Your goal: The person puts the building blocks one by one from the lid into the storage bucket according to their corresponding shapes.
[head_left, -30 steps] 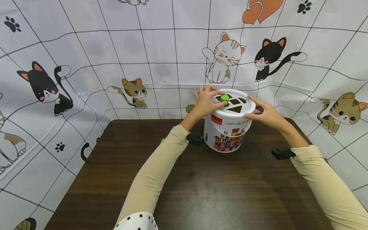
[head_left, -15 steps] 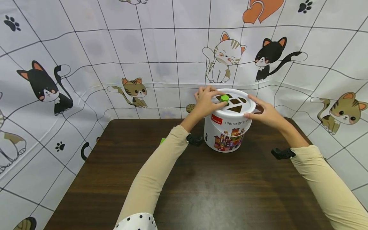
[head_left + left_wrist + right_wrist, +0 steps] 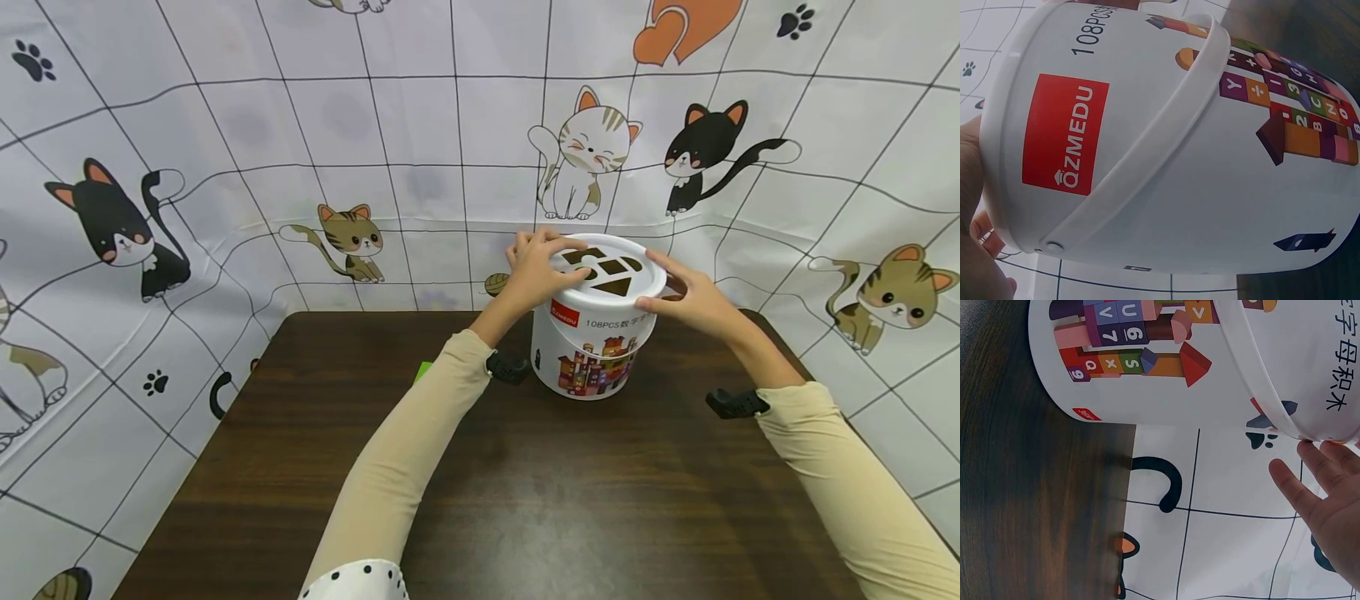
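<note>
A white plastic bucket stands upright near the table's back edge, its colourful printed side facing me. Its white lid has several shaped holes cut in it. My left hand rests at the lid's left side, thumb and forefinger spread apart on either side of a round hole, nothing between them. At the right rim is my right hand, thumb at the front and forefinger further back; its other fingers reach out straight near the rim in the right wrist view. A white carry handle hangs across the front.
A bright green piece lies on the dark wooden table, mostly hidden behind my left forearm. Close behind the table hangs a white sheet with cat prints.
The green round block that stuck up from the lid's round hole is gone from sight. Both hands have stayed almost in place.
</note>
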{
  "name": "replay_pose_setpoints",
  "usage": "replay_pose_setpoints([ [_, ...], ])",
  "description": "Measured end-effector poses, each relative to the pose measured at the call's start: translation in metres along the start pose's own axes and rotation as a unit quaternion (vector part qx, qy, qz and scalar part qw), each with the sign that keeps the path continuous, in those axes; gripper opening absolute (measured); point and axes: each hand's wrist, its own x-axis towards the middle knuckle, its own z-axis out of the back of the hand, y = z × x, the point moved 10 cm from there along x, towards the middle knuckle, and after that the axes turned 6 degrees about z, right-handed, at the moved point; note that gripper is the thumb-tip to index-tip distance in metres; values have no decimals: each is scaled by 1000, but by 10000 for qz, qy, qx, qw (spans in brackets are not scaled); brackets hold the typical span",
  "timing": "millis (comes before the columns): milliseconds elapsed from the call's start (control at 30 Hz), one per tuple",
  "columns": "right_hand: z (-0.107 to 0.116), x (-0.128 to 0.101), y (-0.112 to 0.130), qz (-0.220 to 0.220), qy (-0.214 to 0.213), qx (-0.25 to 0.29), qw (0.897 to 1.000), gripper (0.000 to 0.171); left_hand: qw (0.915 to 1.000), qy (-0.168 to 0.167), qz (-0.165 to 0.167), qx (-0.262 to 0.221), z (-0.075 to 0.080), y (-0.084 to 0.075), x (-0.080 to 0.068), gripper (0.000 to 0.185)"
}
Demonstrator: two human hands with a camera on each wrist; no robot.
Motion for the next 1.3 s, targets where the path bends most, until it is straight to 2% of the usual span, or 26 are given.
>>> replay_pose_setpoints([
  [333, -2, 2, 2, -8, 12, 90, 10000, 91, 9998, -130, 85, -118, 8, 6, -7, 40],
  [567, 0, 5, 3, -31, -5, 72, 10000, 92, 9988, -347, -265, -229, 27, 14, -16, 39],
  [700, 0, 5, 3, -7, -18, 77, 10000, 92, 9974, -504, -427, -273, 39, 25, -26, 39],
  [833, -1, 3, 3, -9, -37, 108, 9999, 92, 9972, -486, -518, -236, 48, 39, -37, 39],
  [1000, -1, 1, 3, -8, -61, 119, 9999, 91, 9990, -111, -428, 25, 52, 64, -49, 37],
  [1133, 0, -1, 2, 16, -92, 86, 9999, 91, 9979, 551, -274, 180, 45, 91, -63, 34],
  [1300, -1, -1, 1, 33, -76, 40, 10000, 91, 9911, 1285, -57, 328, 34, 125, -85, 36],
])
